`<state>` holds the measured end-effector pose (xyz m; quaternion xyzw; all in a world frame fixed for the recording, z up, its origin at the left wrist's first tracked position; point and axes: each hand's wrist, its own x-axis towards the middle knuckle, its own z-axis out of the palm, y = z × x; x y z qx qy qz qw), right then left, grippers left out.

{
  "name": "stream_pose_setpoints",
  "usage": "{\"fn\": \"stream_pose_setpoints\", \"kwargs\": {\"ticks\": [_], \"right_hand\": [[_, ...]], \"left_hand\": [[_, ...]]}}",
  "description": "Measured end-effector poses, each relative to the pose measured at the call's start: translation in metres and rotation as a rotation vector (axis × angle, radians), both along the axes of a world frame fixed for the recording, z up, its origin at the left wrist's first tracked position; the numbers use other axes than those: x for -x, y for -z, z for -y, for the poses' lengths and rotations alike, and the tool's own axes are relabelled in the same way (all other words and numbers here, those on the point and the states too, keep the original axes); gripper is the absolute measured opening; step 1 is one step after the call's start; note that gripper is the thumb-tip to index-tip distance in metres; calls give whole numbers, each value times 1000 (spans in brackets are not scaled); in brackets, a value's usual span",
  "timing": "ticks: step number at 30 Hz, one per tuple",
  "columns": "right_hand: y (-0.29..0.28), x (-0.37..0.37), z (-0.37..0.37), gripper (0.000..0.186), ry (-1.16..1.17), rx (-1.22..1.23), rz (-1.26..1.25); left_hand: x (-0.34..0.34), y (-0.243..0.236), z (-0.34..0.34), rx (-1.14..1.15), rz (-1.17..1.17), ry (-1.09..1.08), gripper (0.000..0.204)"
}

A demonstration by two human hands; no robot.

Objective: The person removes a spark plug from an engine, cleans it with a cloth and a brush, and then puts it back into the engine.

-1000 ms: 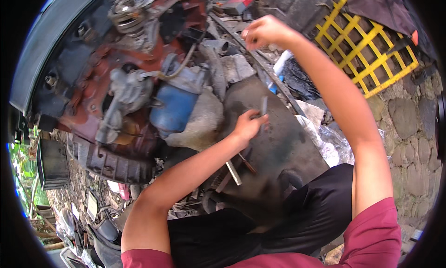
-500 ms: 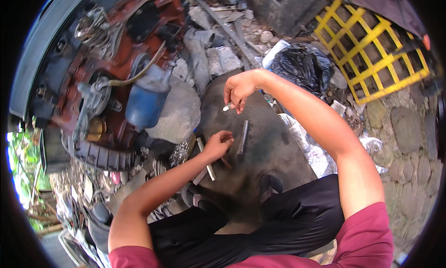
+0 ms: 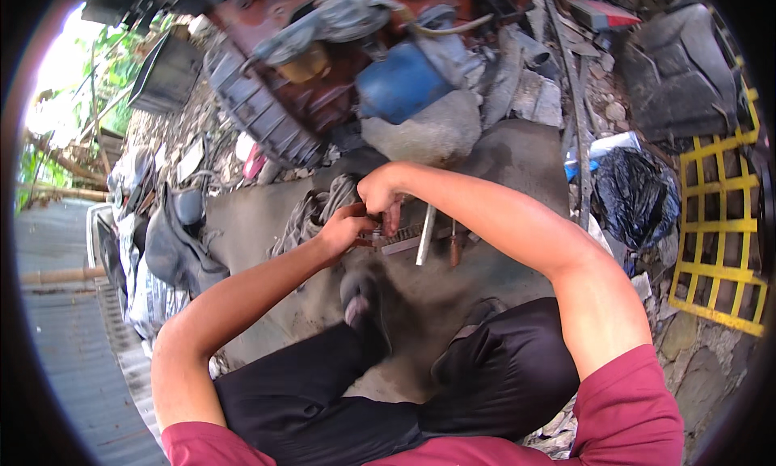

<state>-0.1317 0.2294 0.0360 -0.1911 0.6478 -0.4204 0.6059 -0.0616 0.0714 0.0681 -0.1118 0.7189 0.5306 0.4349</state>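
My left hand (image 3: 346, 230) and my right hand (image 3: 383, 194) are close together over a dark mat (image 3: 250, 211). The left fingers are bent in a pinch beside the right fingertips; whatever lies between them is too small and dark to make out. My right hand points downward with curled fingers, its grip mostly hidden by the hand itself. Just right of the fingertips lies a brush with a wooden back and dark bristles (image 3: 402, 240). A pale metal tube (image 3: 425, 238) rests across its right part. Farther right is a thin tool with a brown handle (image 3: 454, 253), partly under my right forearm.
A crumpled grey rag (image 3: 317, 214) lies left of my hands. Beyond them are a flat stone (image 3: 428, 130), a blue canister (image 3: 402, 82) and reddish machinery. A black plastic bag (image 3: 636, 195) and a yellow grid crate (image 3: 719, 231) stand right. My feet flank the mat's near part.
The view has swung left. My right hand, earlier apart and holding a small white-ended piece, has come down beside my left hand. That piece no longer shows clearly. My left fingers have closed.
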Motion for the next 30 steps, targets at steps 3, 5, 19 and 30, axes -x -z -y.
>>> {"fn": "stream_pose_setpoints", "kwargs": {"ticks": [3,5,19,30], "right_hand": [[22,-17,30,31,203,147,-12],[24,-19,42,37,282,131,-57],[75,-23,19,97,-641,-684,-1285],[-7,-21,28,57,-44,-441,116]], "left_hand": [[-4,3,39,14,-104,168,32],[-4,31,74,-78,-122,110,30],[30,52,141,103,-514,-199,37],[-44,58,160,-323,59,-272,38]]}}
